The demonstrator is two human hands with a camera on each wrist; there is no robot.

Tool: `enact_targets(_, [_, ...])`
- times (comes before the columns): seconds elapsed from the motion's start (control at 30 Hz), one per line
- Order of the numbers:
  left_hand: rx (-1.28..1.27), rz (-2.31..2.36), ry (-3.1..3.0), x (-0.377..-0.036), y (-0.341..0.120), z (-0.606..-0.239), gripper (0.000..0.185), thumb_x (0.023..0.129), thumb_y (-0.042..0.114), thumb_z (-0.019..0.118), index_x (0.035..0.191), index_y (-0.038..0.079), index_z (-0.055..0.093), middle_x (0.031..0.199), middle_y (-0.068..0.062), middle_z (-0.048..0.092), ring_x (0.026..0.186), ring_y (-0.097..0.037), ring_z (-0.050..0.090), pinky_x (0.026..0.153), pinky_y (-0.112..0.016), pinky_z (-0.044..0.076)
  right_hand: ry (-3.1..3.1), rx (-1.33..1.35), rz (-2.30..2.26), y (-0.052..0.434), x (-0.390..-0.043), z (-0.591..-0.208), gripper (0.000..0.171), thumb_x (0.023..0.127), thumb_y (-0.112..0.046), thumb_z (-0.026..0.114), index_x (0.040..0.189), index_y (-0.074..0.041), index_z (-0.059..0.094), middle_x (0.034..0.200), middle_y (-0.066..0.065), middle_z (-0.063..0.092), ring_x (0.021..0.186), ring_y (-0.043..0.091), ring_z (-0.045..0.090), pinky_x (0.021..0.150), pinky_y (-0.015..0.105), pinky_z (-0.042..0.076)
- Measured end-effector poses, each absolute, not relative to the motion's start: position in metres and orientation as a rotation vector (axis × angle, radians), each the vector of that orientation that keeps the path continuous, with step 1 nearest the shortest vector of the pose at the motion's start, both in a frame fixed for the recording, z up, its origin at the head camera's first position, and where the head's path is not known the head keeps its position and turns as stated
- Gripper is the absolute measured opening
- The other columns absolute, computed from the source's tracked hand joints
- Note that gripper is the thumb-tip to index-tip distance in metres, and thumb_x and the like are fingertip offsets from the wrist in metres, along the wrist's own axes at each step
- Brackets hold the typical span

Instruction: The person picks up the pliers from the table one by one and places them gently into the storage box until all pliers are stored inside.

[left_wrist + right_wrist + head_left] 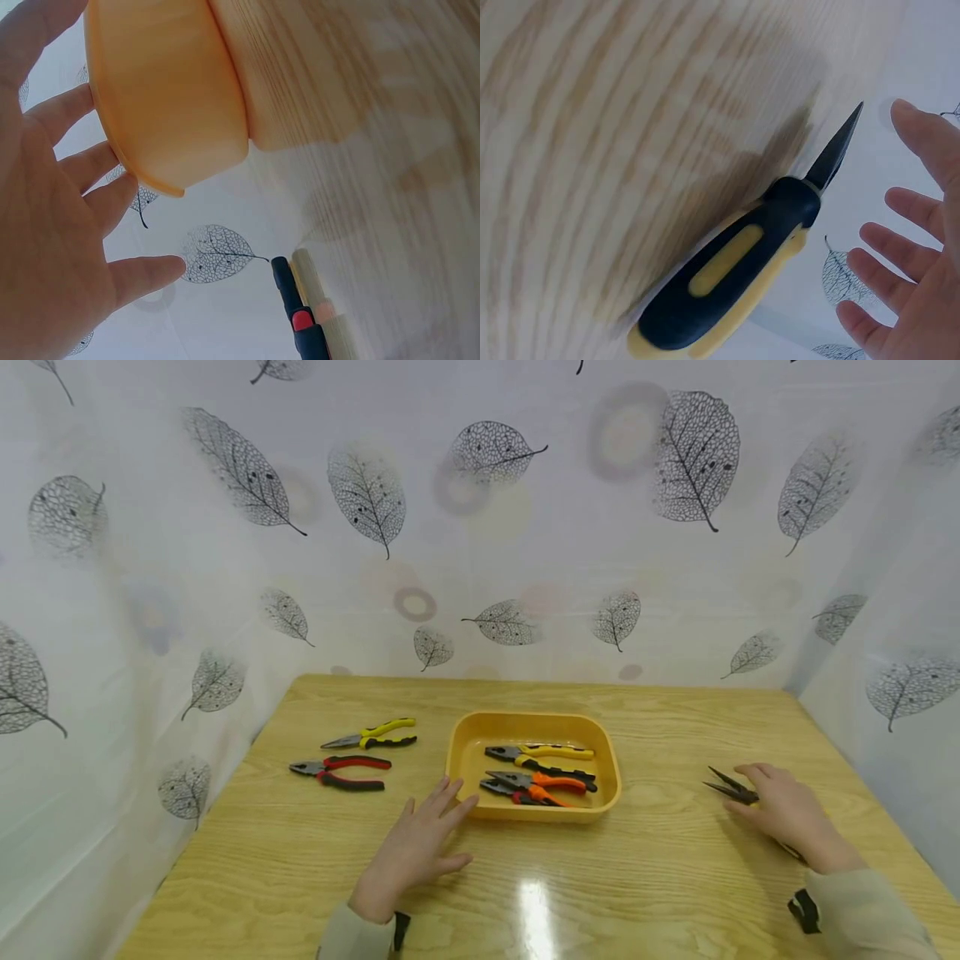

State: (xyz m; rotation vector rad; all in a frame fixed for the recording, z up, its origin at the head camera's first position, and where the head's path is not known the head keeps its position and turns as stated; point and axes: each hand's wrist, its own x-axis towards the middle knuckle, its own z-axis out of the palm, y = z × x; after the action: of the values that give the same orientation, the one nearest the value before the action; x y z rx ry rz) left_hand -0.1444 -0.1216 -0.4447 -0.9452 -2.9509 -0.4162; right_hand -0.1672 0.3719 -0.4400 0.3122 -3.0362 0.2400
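Observation:
At the front left corner of a yellow plastic tray [540, 816], my left hand [420, 847] has its fingers spread, fingertips right at the rim. The left wrist view shows those fingers [64, 112] extended beside the tray wall [169, 90]. Over on the right side, my right hand [787, 810] is above needle-nose pliers [731, 787] and partly hides them. Seen from the right wrist, the black and yellow handles [727, 262] lie on the table, apart from my loosely spread fingers [904, 251].
Inside the tray are yellow-black pliers [555, 760], orange-handled pliers [547, 785] and a red-handled pair partly under them. Left of the tray lie yellow long-nose pliers [375, 734] and red-black pliers [345, 772]. A leaf-patterned curtain [525, 543] surrounds the wooden table [660, 893].

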Motion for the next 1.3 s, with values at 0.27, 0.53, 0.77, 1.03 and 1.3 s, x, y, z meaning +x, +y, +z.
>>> enact_targets(0.27, [-0.942, -0.404, -2.951, -0.144, -0.122, -0.445, 0.074, 0.076, 0.047, 0.063, 0.138, 0.019, 0.034, 0.144, -0.010, 0.021, 0.131, -0.026, 0.014, 0.091, -0.063, 0.025, -3.152, 0.214, 0.206, 0.389, -0.168, -0.444, 0.079, 0.071, -0.049, 0.065, 0.115, 0.014, 0.045, 0.110, 0.036, 0.044, 0.093, 0.050, 0.043, 0.065, 0.057, 0.041])
enact_targets(0.53, [-0.933, -0.405, -2.949, -0.144, -0.121, -0.445, 0.074, 0.076, 0.047, 0.063, 0.138, 0.020, 0.034, 0.144, -0.010, 0.021, 0.131, -0.025, 0.015, 0.091, -0.063, 0.025, -3.252, 0.167, 0.201, 0.401, -0.167, -0.446, 0.094, 0.069, -0.060, 0.061, 0.116, 0.018, 0.041, 0.112, 0.041, 0.040, 0.096, 0.055, 0.040, 0.070, 0.061, 0.037])
enact_targets(0.77, [-0.933, -0.402, -2.947, -0.144, -0.121, -0.444, 0.073, 0.076, 0.046, 0.064, 0.137, 0.020, 0.034, 0.144, -0.010, 0.022, 0.131, -0.025, 0.015, 0.090, -0.063, 0.026, -3.290, 0.135, 0.196, 0.410, -0.165, -0.448, 0.095, 0.069, -0.062, 0.059, 0.115, 0.020, 0.040, 0.111, 0.042, 0.040, 0.095, 0.055, 0.041, 0.070, 0.060, 0.038])
enact_targets(1.03, [-0.935, -0.402, -2.950, -0.144, -0.121, -0.444, 0.074, 0.076, 0.046, 0.064, 0.137, 0.019, 0.034, 0.144, -0.010, 0.021, 0.131, -0.026, 0.015, 0.090, -0.063, 0.025, -3.287, 0.186, 0.174, 0.415, -0.167, -0.449, 0.086, 0.070, -0.059, 0.060, 0.112, 0.015, 0.046, 0.104, 0.039, 0.045, 0.088, 0.052, 0.046, 0.063, 0.056, 0.040])
enact_targets(1.3, [-0.933, -0.392, -2.951, -0.144, -0.121, -0.444, 0.074, 0.076, 0.047, 0.063, 0.138, 0.020, 0.033, 0.144, -0.010, 0.021, 0.132, -0.025, 0.014, 0.091, -0.062, 0.025, -3.297, 0.214, 0.244, 0.417, -0.169, -0.451, 0.082, 0.071, -0.054, 0.063, 0.111, 0.016, 0.046, 0.094, 0.038, 0.045, 0.082, 0.051, 0.048, 0.064, 0.057, 0.041])
